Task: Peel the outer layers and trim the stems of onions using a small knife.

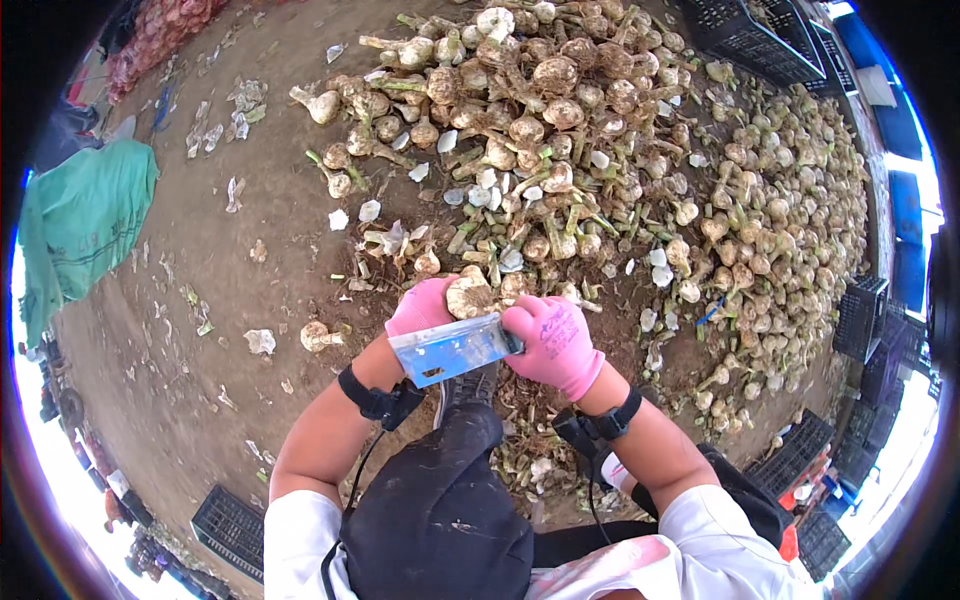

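Note:
My left hand (422, 306), in a pink glove, grips a garlic bulb (469, 295) with its root side turned up. The fingers are partly hidden behind the blade. My right hand (553, 341), gloved alike, is closed around the handle of a cleaver (456, 349). Its broad blade reaches leftward below the bulb, over my left wrist, and reflects blue. Just beyond both hands lies a large heap of soil-stained garlic bulbs (555, 75) with stems, and cut stem pieces (465, 234) and pale skins are scattered at its near edge.
Cleaner-looking garlic bulbs (780, 225) cover the ground at right. Black plastic crates stand at upper right (757, 45), right (861, 319) and lower left (229, 529). A green sack (90, 225) lies at left. One garlic bulb (319, 337) rests left of my hands. Trimmings (536, 442) lie between my legs.

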Available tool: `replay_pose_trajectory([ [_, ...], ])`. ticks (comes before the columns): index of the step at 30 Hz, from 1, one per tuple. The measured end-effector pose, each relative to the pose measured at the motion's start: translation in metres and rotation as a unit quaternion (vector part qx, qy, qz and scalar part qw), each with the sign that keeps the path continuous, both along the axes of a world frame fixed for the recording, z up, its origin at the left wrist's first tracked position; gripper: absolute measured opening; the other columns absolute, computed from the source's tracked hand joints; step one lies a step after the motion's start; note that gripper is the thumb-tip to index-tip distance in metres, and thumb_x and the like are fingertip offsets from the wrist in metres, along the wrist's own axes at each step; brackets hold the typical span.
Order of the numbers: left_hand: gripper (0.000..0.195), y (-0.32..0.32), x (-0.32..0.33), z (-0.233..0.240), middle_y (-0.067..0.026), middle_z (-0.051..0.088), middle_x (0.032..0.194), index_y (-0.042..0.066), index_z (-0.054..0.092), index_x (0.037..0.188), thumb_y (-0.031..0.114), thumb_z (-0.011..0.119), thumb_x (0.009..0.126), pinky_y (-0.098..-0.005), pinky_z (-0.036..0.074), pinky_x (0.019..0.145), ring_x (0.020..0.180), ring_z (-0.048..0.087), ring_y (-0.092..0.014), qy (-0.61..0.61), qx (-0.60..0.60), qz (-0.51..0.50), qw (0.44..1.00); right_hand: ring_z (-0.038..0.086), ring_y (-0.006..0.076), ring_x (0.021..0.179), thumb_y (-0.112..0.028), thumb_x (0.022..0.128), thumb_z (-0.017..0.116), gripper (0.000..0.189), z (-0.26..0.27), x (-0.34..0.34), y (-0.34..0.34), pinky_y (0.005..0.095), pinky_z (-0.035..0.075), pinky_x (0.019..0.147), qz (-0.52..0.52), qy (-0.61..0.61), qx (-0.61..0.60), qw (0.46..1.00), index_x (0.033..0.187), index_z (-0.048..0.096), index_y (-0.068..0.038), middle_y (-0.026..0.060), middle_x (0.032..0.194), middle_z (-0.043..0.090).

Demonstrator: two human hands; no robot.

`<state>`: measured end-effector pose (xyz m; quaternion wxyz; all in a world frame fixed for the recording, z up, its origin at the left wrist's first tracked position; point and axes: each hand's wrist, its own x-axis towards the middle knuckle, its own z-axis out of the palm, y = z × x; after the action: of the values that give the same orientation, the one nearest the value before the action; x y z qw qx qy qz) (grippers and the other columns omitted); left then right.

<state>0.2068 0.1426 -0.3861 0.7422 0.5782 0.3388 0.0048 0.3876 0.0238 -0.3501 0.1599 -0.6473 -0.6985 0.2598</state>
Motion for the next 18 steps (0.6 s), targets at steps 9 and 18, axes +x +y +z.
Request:
replay_pose_trajectory([
  [9, 0.027, 0.001, -0.004, 0.022, 0.0004, 0.07, 0.098, 0.006, 0.069, 0.103, 0.013, 0.079, 0.079, -0.0281, 0.053, 0.079, 0.09, 0.064, -0.007, -0.051, -0.032, -0.056, 0.997, 0.065, 0.0254, 0.084, -0.027, 0.059, 0.077, 0.034, 0.007, 0.002, 0.0, 0.04, 0.05, 0.074, 0.008, -0.045, 0.053, 0.998, 0.087, 0.06, -0.016, 0.0046, 0.089, 0.062],
  [18, 0.061, -0.001, -0.016, 0.006, -0.0053, 0.069, 0.104, 0.004, 0.055, 0.126, 0.019, 0.085, 0.074, -0.0325, 0.053, 0.087, 0.098, 0.065, -0.015, -0.088, 0.115, -0.088, 0.986, 0.067, 0.0327, 0.083, -0.027, 0.079, 0.068, 0.023, -0.077, 0.057, -0.027, 0.043, 0.054, 0.075, -0.293, -0.1, -0.124, 0.943, 0.096, 0.066, -0.011, 0.0131, 0.094, 0.068],
])
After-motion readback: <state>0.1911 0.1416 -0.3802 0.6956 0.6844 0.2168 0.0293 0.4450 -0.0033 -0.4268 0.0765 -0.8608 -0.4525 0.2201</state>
